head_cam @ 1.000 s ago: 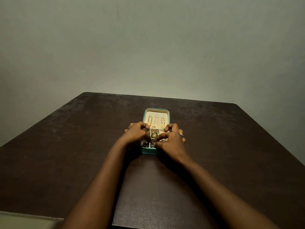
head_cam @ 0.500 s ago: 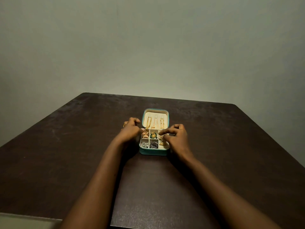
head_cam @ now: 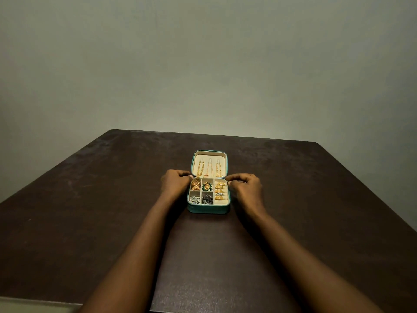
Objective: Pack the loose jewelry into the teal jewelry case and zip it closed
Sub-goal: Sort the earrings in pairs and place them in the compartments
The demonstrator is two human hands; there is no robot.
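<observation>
**Teal case (head_cam: 208,209) open, loaded**

Case sits mid-table (head_cam: 90,199), lid (head_cam: 209,154) up, chains (head_cam: 199,169) hung inside, tray (head_cam: 222,201) full. Left hand (head_cam: 176,182) and right hand (head_cam: 246,188) flank the hinge, fingers curled at the lid's lower corners; pinch unconfirmed. Judged light, semi-stiff shell, contents loose: take lid by side edges, fold slowly, steady base.

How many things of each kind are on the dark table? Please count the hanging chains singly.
teal jewelry case: 1
gold chains in its lid: 3
hands: 2, left hand and right hand
Total: 6
small pieces in the compartments: too small to count
</observation>
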